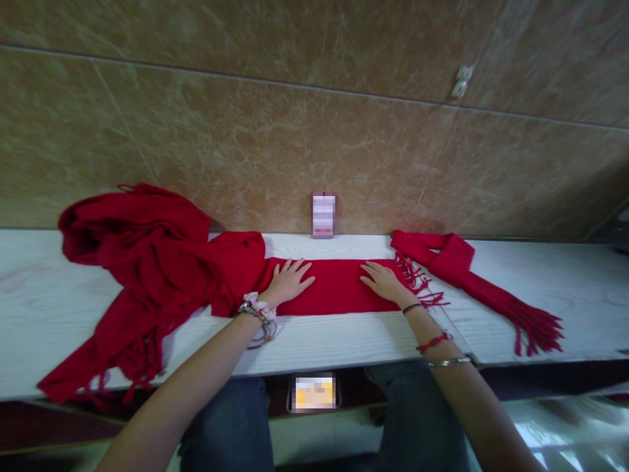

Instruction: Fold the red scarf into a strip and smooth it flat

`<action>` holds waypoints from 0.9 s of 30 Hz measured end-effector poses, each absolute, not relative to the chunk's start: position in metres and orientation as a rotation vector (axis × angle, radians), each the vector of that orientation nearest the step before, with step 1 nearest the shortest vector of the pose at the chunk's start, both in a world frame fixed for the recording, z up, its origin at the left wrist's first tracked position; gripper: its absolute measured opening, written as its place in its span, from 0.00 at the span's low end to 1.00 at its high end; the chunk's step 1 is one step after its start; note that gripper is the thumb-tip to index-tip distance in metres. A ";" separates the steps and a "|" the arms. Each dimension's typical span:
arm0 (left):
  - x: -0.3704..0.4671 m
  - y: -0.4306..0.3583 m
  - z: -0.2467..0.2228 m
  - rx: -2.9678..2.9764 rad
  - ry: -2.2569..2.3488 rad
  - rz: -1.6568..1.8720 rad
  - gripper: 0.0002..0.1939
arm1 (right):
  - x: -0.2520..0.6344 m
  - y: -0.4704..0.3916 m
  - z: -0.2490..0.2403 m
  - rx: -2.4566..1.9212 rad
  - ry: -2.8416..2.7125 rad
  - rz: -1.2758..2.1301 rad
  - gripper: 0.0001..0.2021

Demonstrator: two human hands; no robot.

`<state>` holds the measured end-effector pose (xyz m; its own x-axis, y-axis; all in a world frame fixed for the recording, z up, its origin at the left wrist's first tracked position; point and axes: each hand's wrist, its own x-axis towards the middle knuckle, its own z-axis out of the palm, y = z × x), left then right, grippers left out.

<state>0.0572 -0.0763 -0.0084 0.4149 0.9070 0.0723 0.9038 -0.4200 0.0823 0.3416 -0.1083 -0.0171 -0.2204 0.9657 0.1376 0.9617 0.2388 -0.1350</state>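
Observation:
A red scarf [339, 288] lies flat across the white table, with its fringe at the right end. My left hand [289, 282] rests palm down on its left part, fingers spread. On the right part lies my right hand [384, 282], also flat with its fingers apart, near the fringe. To the left is a loose heap of red cloth [162, 255] with fringes hanging toward the front edge; it meets the flat scarf. Another red scarf [472, 278], folded over at its top, lies to the right with its fringe pointing toward the front right.
The white table [531, 262] backs onto a brown marbled wall [246, 144]. A phone-like object [323, 215] with a blurred screen leans at the wall. Another blurred screen [314, 393] shows below the table's front edge, between my legs.

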 end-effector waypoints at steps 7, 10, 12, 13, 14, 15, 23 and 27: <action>0.057 -0.077 -0.008 2.628 1.676 0.184 0.29 | 0.339 -0.111 -0.016 -1.831 -2.312 -0.006 0.22; 0.057 -0.079 -0.007 2.613 1.674 0.174 0.29 | 0.336 -0.114 -0.014 -1.847 -2.317 -0.008 0.22; 0.057 -0.080 -0.006 2.596 1.678 0.164 0.29 | 0.336 -0.117 -0.013 -1.877 -2.305 -0.021 0.23; 0.057 -0.080 -0.005 2.587 1.680 0.157 0.30 | 0.337 -0.118 -0.012 -1.900 -2.295 -0.024 0.22; 0.057 -0.081 -0.004 2.579 1.680 0.146 0.30 | 0.339 -0.120 -0.011 -1.927 -2.283 -0.023 0.22; 0.057 -0.081 -0.003 2.570 1.678 0.132 0.31 | 0.340 -0.121 -0.011 -1.962 -2.267 -0.021 0.22; 0.063 -0.092 0.000 2.652 1.607 0.176 0.30 | 0.299 -0.123 0.011 -1.819 -2.321 0.007 0.24; 0.066 -0.095 0.000 2.574 1.603 0.039 0.32 | 0.273 -0.129 0.007 -1.629 -2.566 0.127 0.27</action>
